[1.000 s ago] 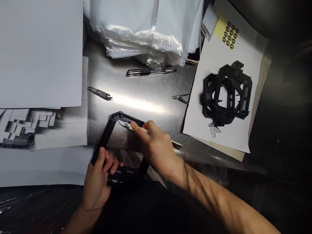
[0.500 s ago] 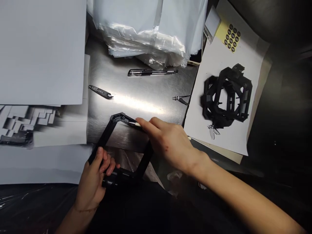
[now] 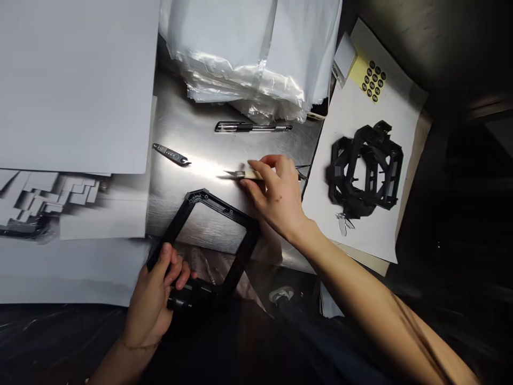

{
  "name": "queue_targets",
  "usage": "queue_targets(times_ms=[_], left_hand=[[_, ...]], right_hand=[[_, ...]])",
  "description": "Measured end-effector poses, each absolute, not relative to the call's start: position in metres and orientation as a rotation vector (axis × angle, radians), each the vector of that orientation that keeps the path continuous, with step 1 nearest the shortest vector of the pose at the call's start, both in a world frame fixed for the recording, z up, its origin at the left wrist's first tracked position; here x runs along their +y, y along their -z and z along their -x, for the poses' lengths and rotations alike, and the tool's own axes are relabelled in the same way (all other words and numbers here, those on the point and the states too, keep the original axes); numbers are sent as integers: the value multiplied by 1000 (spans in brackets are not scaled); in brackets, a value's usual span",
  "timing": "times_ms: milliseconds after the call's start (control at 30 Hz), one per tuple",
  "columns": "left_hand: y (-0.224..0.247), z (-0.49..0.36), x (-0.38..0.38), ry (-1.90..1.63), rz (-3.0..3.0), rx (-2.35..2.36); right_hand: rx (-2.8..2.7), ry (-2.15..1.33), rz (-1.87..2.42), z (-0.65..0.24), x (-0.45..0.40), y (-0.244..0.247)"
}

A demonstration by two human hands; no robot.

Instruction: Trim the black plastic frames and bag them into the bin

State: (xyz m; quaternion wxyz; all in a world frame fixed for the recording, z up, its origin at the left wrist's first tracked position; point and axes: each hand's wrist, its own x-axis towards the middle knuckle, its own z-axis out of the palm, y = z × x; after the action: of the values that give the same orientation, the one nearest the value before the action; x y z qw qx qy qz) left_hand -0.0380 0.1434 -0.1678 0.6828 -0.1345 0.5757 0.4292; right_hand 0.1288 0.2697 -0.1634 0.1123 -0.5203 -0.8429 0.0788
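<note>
The left hand [image 3: 150, 299] grips the black frame [image 3: 172, 227] over the metal table [image 3: 184, 117]'s near edge. The right hand [image 3: 280, 200] pinches the craft knife [image 3: 239, 174] – off the frame (all done? can't tell).

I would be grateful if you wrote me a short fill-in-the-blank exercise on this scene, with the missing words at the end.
The left hand holds a frame whose colour is ____.
The right hand holds a knife whose tip points toward the ____ side of the picture.
The tabletop under the pen is made of ____.
The round stickers are on a sheet coloured ____.

Missing words: black; left; metal; yellow.
</note>
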Motion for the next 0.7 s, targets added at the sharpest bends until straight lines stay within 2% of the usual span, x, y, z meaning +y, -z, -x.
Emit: queue_targets(times_ms=[233, 433, 700], left_hand=[[168, 37, 143, -979, 264, 1287], [167, 37, 144, -967, 256, 1312], [166, 38, 143, -955, 288, 1310]], right_hand=[[-2650, -253, 1219, -85, 250, 159], [-2822, -289, 1190, -74, 255, 168], [-2892, -165, 1149, -76, 253, 168]])
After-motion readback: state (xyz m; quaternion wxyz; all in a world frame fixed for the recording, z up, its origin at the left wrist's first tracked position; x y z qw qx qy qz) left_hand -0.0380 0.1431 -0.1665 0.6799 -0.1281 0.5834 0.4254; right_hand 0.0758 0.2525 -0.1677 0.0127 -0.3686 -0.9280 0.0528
